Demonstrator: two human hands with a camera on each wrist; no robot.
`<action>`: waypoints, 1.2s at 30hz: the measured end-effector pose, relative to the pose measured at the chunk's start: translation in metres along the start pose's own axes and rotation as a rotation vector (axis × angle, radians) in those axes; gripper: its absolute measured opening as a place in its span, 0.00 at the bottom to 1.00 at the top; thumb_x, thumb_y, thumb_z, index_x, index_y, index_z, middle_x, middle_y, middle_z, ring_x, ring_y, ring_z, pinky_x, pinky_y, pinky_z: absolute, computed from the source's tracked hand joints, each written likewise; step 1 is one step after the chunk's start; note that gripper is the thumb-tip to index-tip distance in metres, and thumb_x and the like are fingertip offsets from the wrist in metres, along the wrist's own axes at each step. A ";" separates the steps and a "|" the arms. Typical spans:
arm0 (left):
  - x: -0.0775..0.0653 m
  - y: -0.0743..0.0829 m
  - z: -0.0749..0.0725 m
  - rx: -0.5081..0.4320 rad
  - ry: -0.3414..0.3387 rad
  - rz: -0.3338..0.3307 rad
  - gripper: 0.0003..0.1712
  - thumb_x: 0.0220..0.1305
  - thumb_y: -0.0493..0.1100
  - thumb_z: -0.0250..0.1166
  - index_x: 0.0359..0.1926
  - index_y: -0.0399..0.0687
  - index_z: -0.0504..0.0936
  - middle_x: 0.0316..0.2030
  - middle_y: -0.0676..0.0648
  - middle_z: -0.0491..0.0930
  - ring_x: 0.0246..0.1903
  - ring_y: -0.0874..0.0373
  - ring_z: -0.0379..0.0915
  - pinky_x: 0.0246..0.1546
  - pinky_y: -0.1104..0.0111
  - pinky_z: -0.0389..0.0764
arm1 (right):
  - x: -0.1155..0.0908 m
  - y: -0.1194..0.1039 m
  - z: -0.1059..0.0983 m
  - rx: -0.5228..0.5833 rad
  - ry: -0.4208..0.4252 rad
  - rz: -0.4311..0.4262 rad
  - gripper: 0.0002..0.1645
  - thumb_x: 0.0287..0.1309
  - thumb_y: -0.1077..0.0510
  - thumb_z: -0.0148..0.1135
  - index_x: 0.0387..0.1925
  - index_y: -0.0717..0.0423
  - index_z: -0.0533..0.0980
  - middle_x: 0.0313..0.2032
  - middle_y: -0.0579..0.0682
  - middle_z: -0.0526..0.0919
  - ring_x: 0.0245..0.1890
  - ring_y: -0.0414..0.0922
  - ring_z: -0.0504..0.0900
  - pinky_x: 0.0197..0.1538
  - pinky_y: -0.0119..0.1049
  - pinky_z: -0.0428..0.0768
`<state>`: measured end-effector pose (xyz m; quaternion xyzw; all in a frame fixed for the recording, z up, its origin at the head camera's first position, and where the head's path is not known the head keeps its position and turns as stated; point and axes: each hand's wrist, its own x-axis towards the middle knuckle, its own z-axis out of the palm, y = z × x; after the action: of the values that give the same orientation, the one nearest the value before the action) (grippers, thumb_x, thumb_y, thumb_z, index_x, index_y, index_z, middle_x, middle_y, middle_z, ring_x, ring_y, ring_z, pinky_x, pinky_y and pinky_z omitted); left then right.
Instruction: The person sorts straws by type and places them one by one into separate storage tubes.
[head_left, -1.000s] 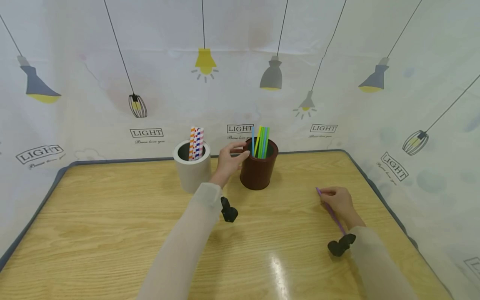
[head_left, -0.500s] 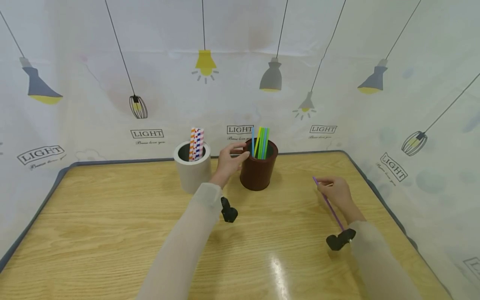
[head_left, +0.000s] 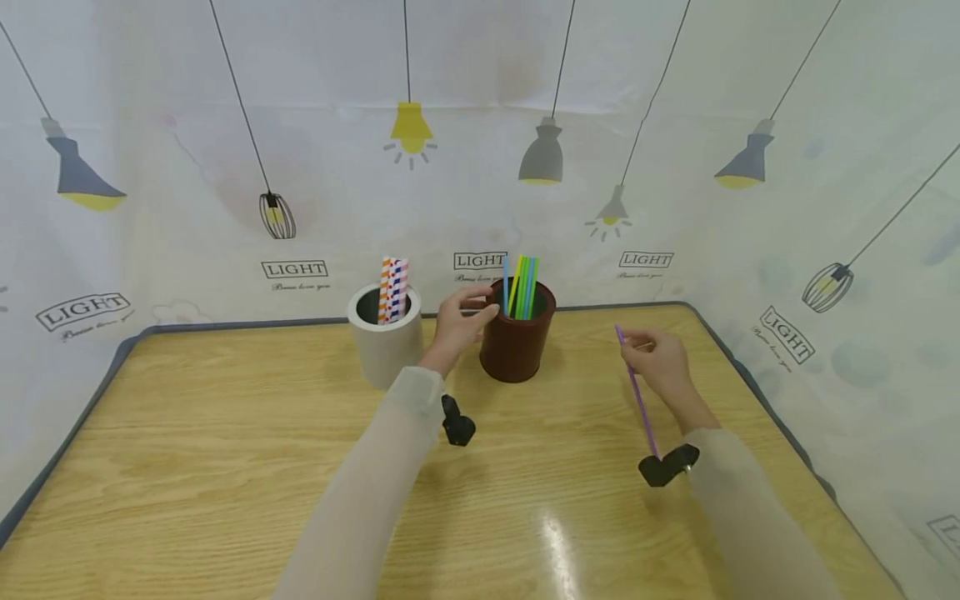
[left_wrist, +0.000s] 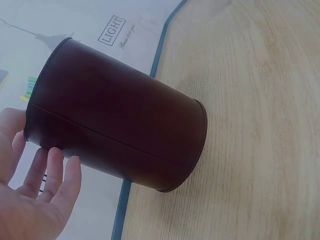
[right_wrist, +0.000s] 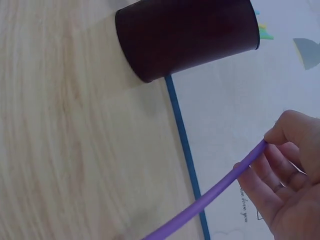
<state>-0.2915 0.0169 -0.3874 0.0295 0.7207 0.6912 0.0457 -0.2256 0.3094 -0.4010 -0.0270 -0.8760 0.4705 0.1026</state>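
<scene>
In the head view, my left hand (head_left: 456, 327) rests at the left side of a dark brown cylindrical cup (head_left: 512, 346). In the left wrist view its thumb is right at the rim and the other fingers lie loosely along the wall. Several plain green, blue and yellow straws (head_left: 527, 287) stand in that cup. To the right, my right hand (head_left: 660, 365) pinches a purple straw (head_left: 639, 400) near its upper end, between thumb and fingers. The straw slants down toward the wrist, as the purple straw (right_wrist: 207, 196) in the right wrist view also shows.
A white cylindrical cup (head_left: 386, 348) with several patterned straws (head_left: 393, 290) stands left of my left hand. Both cups are near the back edge of the wooden table (head_left: 225, 433). A lamp-printed white cloth (head_left: 480, 200) hangs behind and at the sides.
My right hand has risen and moved a little left toward the brown cup, carrying the purple straw, which now points more steeply upward. My left hand and both cups have stayed in place.
</scene>
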 end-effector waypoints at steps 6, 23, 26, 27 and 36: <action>0.000 0.000 0.000 0.002 0.003 0.001 0.19 0.58 0.42 0.65 0.51 0.50 0.78 0.46 0.43 0.72 0.43 0.49 0.73 0.40 0.50 0.78 | 0.004 -0.017 0.003 0.085 0.002 0.020 0.20 0.54 0.65 0.56 0.49 0.70 0.73 0.38 0.62 0.76 0.27 0.34 0.76 0.33 0.32 0.81; 0.000 0.000 0.000 -0.001 -0.005 0.008 0.18 0.58 0.42 0.65 0.51 0.50 0.78 0.47 0.42 0.72 0.43 0.48 0.73 0.40 0.51 0.78 | 0.010 -0.086 0.015 0.287 0.050 -0.097 0.17 0.52 0.72 0.55 0.46 0.73 0.73 0.31 0.57 0.76 0.26 0.41 0.77 0.33 0.38 0.81; -0.001 0.000 0.000 0.005 -0.004 0.004 0.18 0.59 0.42 0.65 0.51 0.50 0.78 0.47 0.42 0.72 0.44 0.49 0.73 0.40 0.52 0.78 | 0.016 -0.087 0.018 0.297 0.055 -0.117 0.18 0.53 0.70 0.55 0.47 0.72 0.73 0.30 0.54 0.76 0.26 0.41 0.78 0.33 0.36 0.81; -0.001 0.001 0.000 0.006 -0.002 0.002 0.18 0.59 0.42 0.65 0.51 0.50 0.78 0.47 0.42 0.72 0.44 0.49 0.73 0.40 0.52 0.78 | 0.019 -0.087 0.019 0.300 0.061 -0.124 0.18 0.53 0.70 0.56 0.47 0.72 0.73 0.30 0.54 0.76 0.26 0.41 0.78 0.32 0.36 0.82; 0.001 0.000 0.001 0.022 0.001 0.006 0.19 0.58 0.42 0.65 0.51 0.50 0.78 0.47 0.42 0.71 0.44 0.49 0.73 0.40 0.53 0.79 | 0.041 -0.102 0.023 0.392 0.124 -0.161 0.17 0.53 0.68 0.56 0.46 0.67 0.74 0.30 0.52 0.76 0.28 0.42 0.77 0.32 0.35 0.82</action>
<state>-0.2921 0.0176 -0.3878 0.0317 0.7282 0.6833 0.0431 -0.2649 0.2397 -0.3219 0.0346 -0.7593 0.6193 0.1969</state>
